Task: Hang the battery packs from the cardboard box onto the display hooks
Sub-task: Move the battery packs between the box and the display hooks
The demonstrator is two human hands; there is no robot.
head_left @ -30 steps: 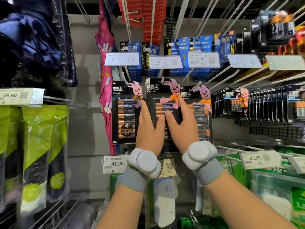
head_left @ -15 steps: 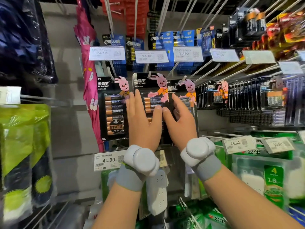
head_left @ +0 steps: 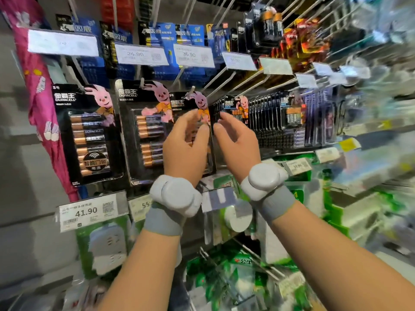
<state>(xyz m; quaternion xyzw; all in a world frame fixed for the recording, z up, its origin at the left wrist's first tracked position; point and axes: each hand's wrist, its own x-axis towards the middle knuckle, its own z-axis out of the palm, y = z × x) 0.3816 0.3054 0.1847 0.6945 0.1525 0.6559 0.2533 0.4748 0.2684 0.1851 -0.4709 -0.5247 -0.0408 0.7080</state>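
A shop display of hanging battery packs is seen from just behind a person's raised hands. A black pack [head_left: 190, 104] with a pink rabbit hangs on a hook [head_left: 192, 90] at the centre. Its lower part is covered by the left hand [head_left: 185, 149], fingers loosely curled, thumb near the pack's right edge. The right hand [head_left: 235, 142] is held just beside that edge, fingers bent and close together. Whether the pack is pinched or only touched cannot be told, as the view is blurred. Two larger packs [head_left: 143, 131] hang to its left, a dense row [head_left: 269, 113] to its right. A white disc [head_left: 265, 178] on a grey band is worn at each wrist. A tag [head_left: 86, 212] below reads 41.90
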